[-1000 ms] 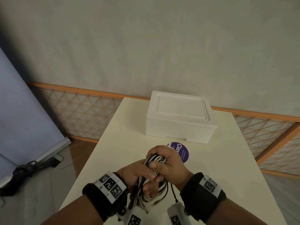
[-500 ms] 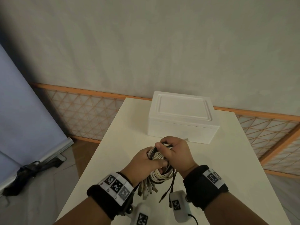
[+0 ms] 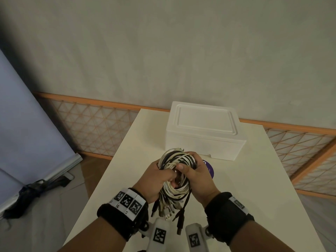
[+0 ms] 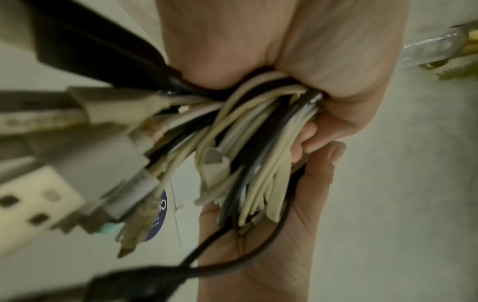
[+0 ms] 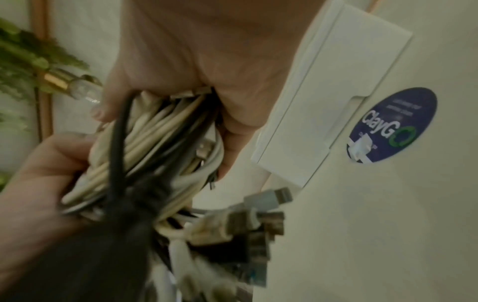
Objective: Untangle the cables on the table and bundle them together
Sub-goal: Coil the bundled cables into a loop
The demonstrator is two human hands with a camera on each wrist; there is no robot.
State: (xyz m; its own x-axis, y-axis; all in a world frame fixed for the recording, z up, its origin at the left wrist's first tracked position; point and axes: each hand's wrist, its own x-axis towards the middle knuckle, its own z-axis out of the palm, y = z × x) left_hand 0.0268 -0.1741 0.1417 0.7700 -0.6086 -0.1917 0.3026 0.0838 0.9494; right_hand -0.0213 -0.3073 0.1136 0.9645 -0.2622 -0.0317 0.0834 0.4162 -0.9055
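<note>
Above the table (image 3: 245, 188), cable bundle (image 3: 175, 161) gripped by both hands, foam box (image 3: 203, 130) apparently lidded

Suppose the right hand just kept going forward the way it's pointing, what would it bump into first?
Probably the white foam box. The right hand, gripping the cable bundle together with the left hand, points away from the person toward it. The bundle's far loops would likely touch first, though depth is hard to judge.

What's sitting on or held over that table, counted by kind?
Cable bundle, black and white cables, held by left hand and right hand: 1
White foam box: 1
Round purple sticker: 1
Total: 3
</note>
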